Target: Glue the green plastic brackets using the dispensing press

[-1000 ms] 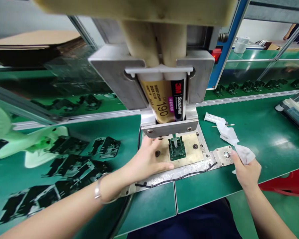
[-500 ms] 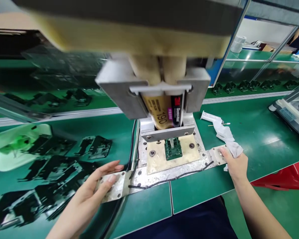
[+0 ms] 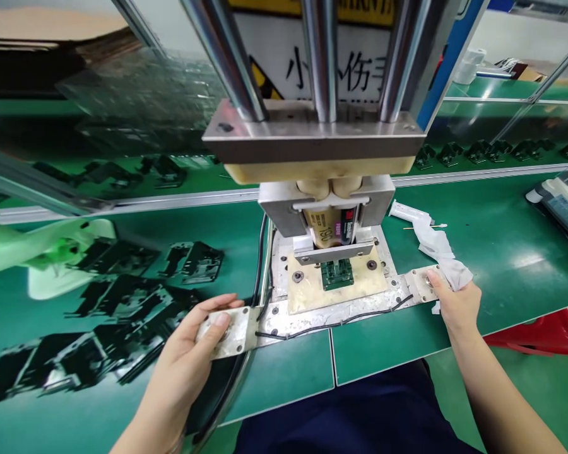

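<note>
A press machine holds a twin glue cartridge above a small green circuit board seated on a beige fixture plate. My left hand rests on the left metal button tab of the base, thumb pressed on it. My right hand grips a crumpled white cloth while its thumb presses the right metal tab.
Several black plastic parts lie on the green mat at left, beside a pale green fan. More black parts line the belt behind. A glue syringe lies right of the press. A red stool stands at right.
My left hand left the fixture plate and moved onto the left tab. The press head has come down, pushing the cartridge plungers lower. The view tilted up.
</note>
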Demonstrator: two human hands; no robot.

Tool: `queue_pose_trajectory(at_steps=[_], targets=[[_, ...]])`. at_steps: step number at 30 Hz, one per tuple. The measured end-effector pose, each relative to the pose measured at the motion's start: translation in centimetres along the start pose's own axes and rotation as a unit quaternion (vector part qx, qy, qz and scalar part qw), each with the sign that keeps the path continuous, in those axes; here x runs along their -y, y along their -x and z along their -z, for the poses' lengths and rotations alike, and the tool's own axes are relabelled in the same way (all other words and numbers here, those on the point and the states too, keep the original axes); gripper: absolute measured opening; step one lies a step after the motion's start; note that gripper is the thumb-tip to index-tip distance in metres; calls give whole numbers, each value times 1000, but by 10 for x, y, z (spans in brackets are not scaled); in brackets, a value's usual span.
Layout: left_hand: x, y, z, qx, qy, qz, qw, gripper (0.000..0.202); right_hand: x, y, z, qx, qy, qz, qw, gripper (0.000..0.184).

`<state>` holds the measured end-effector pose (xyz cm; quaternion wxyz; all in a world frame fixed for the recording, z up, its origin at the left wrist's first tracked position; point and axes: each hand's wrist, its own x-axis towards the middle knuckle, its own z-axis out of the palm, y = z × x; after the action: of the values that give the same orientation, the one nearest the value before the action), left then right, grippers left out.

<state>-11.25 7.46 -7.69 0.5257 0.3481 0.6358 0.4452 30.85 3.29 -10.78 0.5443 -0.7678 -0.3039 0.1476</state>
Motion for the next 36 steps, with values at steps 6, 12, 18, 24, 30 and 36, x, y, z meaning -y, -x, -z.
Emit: queue_pose_trajectory(at_steps=[6, 12, 18, 24, 30, 36], targets=[[3, -1, 5, 20, -9, -5, 1000, 69, 5, 0, 0, -6, 9, 5, 1000, 63], [2, -1, 4, 18, -8, -7, 1000, 67, 2, 1, 0, 1, -3, 6, 1000, 62], [2, -2, 2, 3, -7, 3, 1000, 71, 2, 1, 0, 2, -5, 5, 1000, 61], [4, 1, 3, 10, -20, -21, 1000, 70, -4, 1, 1, 7, 7, -8, 1000, 64], [-4, 11, -8, -4, -22, -56, 998, 60, -7, 0, 2, -7, 24, -4, 1000, 62], [-2, 8, -5, -20, -23, -42, 999, 63, -1, 2, -1, 8, 15, -20, 1000, 63]])
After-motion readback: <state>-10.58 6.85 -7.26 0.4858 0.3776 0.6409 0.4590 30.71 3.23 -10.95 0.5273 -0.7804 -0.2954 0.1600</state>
